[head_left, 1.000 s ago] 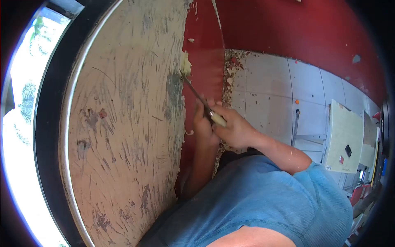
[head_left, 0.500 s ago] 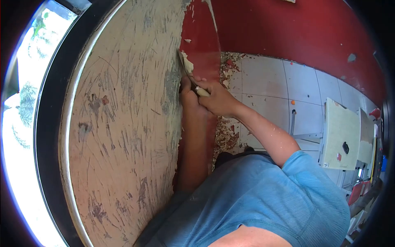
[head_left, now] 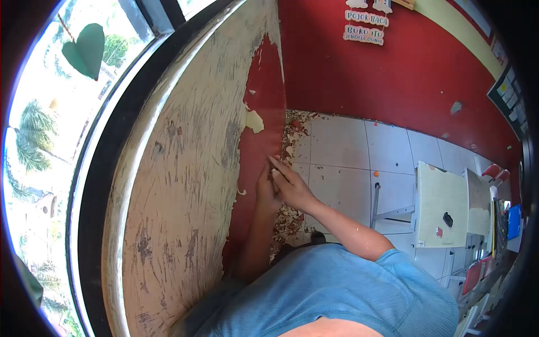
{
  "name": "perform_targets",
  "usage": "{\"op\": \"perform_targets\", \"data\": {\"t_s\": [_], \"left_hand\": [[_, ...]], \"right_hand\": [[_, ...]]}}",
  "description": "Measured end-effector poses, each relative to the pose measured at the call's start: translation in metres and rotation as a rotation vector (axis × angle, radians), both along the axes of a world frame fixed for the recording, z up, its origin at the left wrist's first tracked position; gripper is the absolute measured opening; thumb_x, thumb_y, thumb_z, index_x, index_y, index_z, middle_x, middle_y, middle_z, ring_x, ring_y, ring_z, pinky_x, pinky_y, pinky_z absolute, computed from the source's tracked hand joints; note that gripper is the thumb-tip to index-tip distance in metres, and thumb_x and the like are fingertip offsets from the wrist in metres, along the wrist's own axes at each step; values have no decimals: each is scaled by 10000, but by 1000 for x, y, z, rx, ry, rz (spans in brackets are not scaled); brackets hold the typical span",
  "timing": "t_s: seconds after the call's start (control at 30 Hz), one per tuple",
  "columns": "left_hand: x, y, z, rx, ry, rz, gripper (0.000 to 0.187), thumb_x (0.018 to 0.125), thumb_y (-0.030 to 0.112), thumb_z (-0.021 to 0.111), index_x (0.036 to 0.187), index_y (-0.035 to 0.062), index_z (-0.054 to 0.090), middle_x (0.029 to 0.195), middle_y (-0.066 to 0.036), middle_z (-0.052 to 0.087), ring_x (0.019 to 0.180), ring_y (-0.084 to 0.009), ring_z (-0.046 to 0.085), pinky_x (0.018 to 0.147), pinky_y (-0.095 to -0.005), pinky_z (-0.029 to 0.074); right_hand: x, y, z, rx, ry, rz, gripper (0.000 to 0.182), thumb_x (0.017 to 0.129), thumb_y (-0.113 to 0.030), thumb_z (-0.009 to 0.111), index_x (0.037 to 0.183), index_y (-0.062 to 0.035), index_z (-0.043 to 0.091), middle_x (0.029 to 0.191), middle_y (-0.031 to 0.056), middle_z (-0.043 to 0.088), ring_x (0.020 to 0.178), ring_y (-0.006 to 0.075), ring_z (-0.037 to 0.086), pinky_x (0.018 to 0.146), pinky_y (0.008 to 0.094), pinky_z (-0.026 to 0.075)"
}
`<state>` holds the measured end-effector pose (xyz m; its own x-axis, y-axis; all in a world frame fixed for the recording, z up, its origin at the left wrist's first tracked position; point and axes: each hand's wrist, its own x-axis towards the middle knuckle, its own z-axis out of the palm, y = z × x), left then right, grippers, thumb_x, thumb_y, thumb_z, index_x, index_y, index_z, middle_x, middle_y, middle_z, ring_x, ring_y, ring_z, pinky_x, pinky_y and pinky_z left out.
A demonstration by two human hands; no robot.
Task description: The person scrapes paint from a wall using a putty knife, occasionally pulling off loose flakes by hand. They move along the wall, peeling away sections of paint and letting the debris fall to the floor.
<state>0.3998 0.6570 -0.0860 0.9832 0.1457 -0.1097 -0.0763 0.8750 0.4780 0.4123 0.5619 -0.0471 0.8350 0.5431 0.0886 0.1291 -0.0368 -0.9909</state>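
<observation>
My right hand [head_left: 292,188] is closed, fingers bent inward, in front of the red strip of wall. The scraper it held a moment earlier is now mostly hidden by the fingers. My left hand [head_left: 266,188] meets it from the left, fingers drawn together; what they grip cannot be made out. Both hands are apart from the scraped wall surface [head_left: 185,185], which is beige with many dark scratches. Above them, a loose cream paint flake [head_left: 254,121] clings to the ragged edge of the red paint [head_left: 264,84]. A smaller curl [head_left: 241,192] hangs lower on that edge.
Paint chips [head_left: 289,222] litter the tiled floor [head_left: 339,143] along the wall. A pale table [head_left: 441,205] with a black object [head_left: 447,219] stands at right. A window [head_left: 45,185] runs along the left. On the red far wall hangs a lettered sign [head_left: 365,27].
Both hands have come off the paint edge, moving lower in view and away from the scraped surface. The scraper has gone largely out of sight. The camera view has tilted, showing the sign.
</observation>
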Motion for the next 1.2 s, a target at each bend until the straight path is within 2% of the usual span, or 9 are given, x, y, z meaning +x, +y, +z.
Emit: {"op": "perform_targets", "data": {"t_s": [0.1,0.2,0.3,0.5,0.63,0.73,0.9,0.97,1.2], "left_hand": [[-11,-4,42,47,78,67,378,1004,348,319,1159,54,499,1059,-67,568,975,-167,562,853,-320,454],[10,4,29,104,12,123,417,1004,375,300,1200,55,482,1067,-58,561,985,-164,560,872,-326,447],[51,7,13,148,9,182,428,1002,384,303,1239,64,459,1080,-53,555,1012,-171,550,895,-344,438],[71,-2,54,121,-47,200,416,1000,378,316,1248,73,453,1071,-51,559,1013,-180,550,899,-358,432],[66,3,58,-26,-14,165,361,994,371,346,1167,84,478,975,-32,558,923,-175,555,869,-368,432],[67,13,55,-103,-97,131,289,985,356,385,1057,95,488,852,-2,519,796,-159,527,828,-357,430],[76,20,53,-196,-220,167,189,965,293,431,923,117,482,739,22,456,701,-134,474,781,-336,421],[88,14,61,-144,-181,187,106,956,187,437,915,113,501,750,26,481,712,-126,484,772,-325,417],[89,20,49,-21,-148,246,153,963,230,415,917,112,500,727,22,470,714,-134,492,768,-342,425]], "right_hand": [[13,13,28,-12,-194,-71,432,941,-185,432,1330,3,420,1118,212,594,1014,290,593,871,356,428],[34,30,35,24,-66,-38,402,939,-180,424,1290,12,461,1019,221,621,952,244,602,835,325,440],[72,40,29,6,-25,15,426,970,-173,388,1366,-14,393,917,92,602,845,88,513,788,258,431],[74,8,23,145,-62,114,437,960,-146,403,1375,-11,377,984,118,617,878,116,531,820,272,427],[85,7,36,201,-71,127,389,934,-129,419,1287,30,462,995,187,598,948,227,589,853,319,437],[89,7,22,253,-170,133,322,946,-100,409,1213,54,500,935,127,541,878,162,535,795,297,431],[109,-1,35,219,82,419,206,927,-78,438,1010,83,538,962,138,528,915,176,528,808,300,426],[114,-10,44,200,98,379,207,926,-77,443,1009,85,542,979,140,536,914,181,530,811,299,426],[121,5,40,330,-17,305,215,921,-72,453,1030,88,547,1013,139,556,947,183,542,811,295,431]]}}
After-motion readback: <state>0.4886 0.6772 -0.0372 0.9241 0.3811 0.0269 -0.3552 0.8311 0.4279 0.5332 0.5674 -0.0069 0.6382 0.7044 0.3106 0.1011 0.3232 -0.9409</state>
